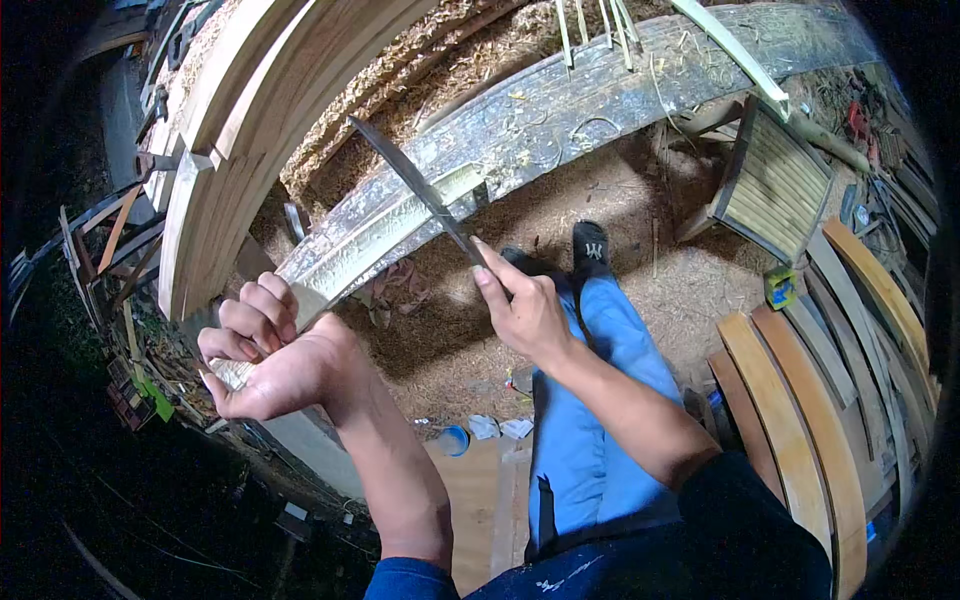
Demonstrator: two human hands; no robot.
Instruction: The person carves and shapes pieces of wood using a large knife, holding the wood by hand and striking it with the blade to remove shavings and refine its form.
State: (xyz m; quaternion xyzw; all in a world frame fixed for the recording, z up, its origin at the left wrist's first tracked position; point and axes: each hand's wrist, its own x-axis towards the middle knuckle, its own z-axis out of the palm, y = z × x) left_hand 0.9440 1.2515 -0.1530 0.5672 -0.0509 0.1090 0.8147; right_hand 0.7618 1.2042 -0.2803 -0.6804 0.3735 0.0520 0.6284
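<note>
Timber stack: at upper left, thick curved planks [235, 150] stand close together, just beyond the left hand.
Left hand: palm turned up, fingers curled round a pale strip [385, 236] in a closed grasp; the left hand [285, 362] has its thumb pointing outward to the left.
Pale strip: slants up and right from that grasp, lying over the weathered bench board [550, 120]; its far end shows just past the blade.
Knife: the long dark knife [418, 184] crosses above the strip near that far end, tip toward upper left; whether its edge touches the wood I cannot tell.
Right hand: the right hand [527, 312] is closed on the knife's near end, forefinger and thumb extended along it; the handle is mostly hidden.
Slatted stool: the slatted stool [780, 175] sits well apart from both hands.
Curved boards: several curved boards [790, 435] lie at far right, beside the forearm.
</note>
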